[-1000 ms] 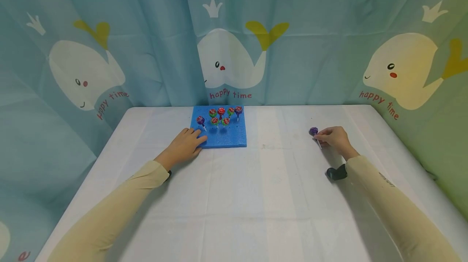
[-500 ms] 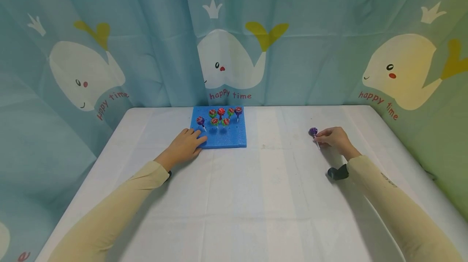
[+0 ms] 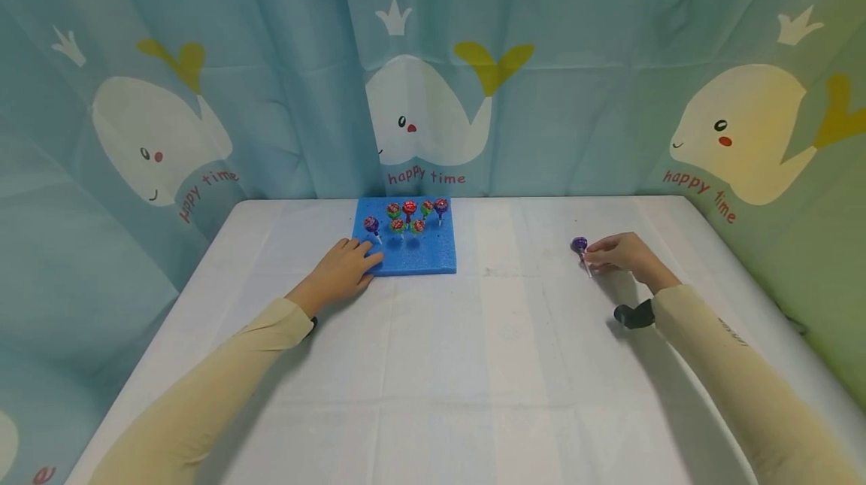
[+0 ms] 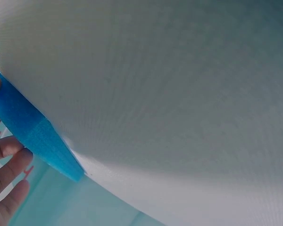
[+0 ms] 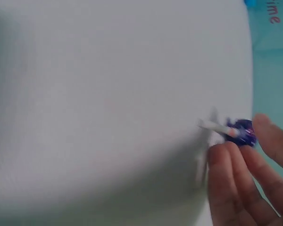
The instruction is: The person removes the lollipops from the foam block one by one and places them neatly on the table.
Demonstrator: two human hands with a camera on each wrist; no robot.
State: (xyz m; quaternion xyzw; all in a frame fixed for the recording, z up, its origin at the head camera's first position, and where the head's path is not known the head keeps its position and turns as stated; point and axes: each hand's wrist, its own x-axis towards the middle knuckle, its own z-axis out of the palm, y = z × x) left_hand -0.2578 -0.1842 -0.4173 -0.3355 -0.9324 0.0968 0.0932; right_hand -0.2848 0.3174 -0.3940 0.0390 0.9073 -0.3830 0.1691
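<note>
A: Starting at the left, what are we looking at?

B: We see a left hand (image 3: 338, 271) at the near left corner of a blue board (image 3: 419, 259), thumb and fingers bent about its edges. The grip is loosely drawn in, and it has hold of the board.

A: And on the board itself?

B: We count seven planted lollipops (image 3: 397, 225) in purple, green and red wrappers, raised on their sticks. The leftmost leans; the rest cluster toward the board's far side. Behind the board, we find a blue curtain (image 3: 575, 139) printed with white whales.

A: What do we have to the board's right?

B: Well apart from it, above a white-covered table (image 3: 473, 365), we see a single purple lollipop (image 3: 579, 244), its candy end tilted toward the board. Just beyond, a right hand (image 3: 624, 253) pinches it, thumb and fingertips nearly together near the candy. Whether the stick touches the table, we cannot tell. A dark wrist device (image 3: 634, 314) shows below the cuff.
</note>
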